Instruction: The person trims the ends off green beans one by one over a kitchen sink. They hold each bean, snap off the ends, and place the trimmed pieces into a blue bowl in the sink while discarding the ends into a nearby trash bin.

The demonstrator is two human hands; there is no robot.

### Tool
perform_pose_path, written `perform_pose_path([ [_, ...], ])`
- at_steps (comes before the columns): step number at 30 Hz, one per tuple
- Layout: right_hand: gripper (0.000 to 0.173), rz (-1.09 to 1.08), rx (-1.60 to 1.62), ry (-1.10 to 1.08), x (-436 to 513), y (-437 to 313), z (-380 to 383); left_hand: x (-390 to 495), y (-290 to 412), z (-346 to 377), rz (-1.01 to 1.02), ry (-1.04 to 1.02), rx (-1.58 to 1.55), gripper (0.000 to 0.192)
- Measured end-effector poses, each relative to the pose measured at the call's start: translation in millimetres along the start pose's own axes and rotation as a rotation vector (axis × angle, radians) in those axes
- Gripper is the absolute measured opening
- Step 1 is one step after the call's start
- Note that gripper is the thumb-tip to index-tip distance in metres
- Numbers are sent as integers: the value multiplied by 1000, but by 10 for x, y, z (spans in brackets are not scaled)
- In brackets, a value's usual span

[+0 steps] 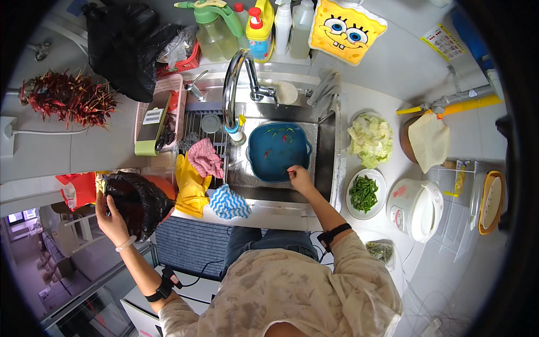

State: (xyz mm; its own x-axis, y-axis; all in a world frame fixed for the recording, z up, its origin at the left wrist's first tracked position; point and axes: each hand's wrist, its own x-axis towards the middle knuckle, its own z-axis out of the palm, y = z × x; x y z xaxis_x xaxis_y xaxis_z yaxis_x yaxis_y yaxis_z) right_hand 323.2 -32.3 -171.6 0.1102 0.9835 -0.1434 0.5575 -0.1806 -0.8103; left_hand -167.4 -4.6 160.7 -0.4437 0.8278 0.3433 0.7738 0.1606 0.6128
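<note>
My right hand [300,177] is at the near right rim of a blue plastic basin [276,162] in the steel sink, fingers pinched together; a small dark bit shows at the fingertips, too small to name. Several green and red chili peppers [288,138] lie in the basin. My left hand [110,219] is raised at the far left, beside a bin lined with a black plastic bag [145,202]. A pale yellowish thing [100,183] shows at its fingertips; whether the fingers grip it I cannot tell. A white plate [350,198] of chopped green peppers [363,193] stands right of the sink.
The chrome faucet [229,84] arches over the sink's left part. Yellow rubber gloves [189,185], a pink cloth [205,158] and a blue-and-white cloth [229,202] lie left of the basin. Cabbage leaves [370,139] and a white rice cooker [414,210] stand on the right counter.
</note>
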Motion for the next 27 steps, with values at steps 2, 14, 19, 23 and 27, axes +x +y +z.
perform_pose_path([
  [2, 10, 62, -90, -6, 120, 89, -6, -102, 376, 169, 110, -16, -130, 30],
  [14, 30, 136, -132, 27, 860, 150, 1318, -1077, 919, 1812, -277, -815, -701, 21],
  [19, 21, 319, 156, 225, 945, 224, 1192, -1229, 768, 2065, -365, -951, -735, 23],
  [23, 14, 362, 312, 566, 1058, 291, 899, -1226, 682, 2155, -406, -1003, -699, 22],
  [27, 21, 226, -19, 439, 1252, 491, 941, -1253, 660, 2213, -452, -1009, -698, 20],
])
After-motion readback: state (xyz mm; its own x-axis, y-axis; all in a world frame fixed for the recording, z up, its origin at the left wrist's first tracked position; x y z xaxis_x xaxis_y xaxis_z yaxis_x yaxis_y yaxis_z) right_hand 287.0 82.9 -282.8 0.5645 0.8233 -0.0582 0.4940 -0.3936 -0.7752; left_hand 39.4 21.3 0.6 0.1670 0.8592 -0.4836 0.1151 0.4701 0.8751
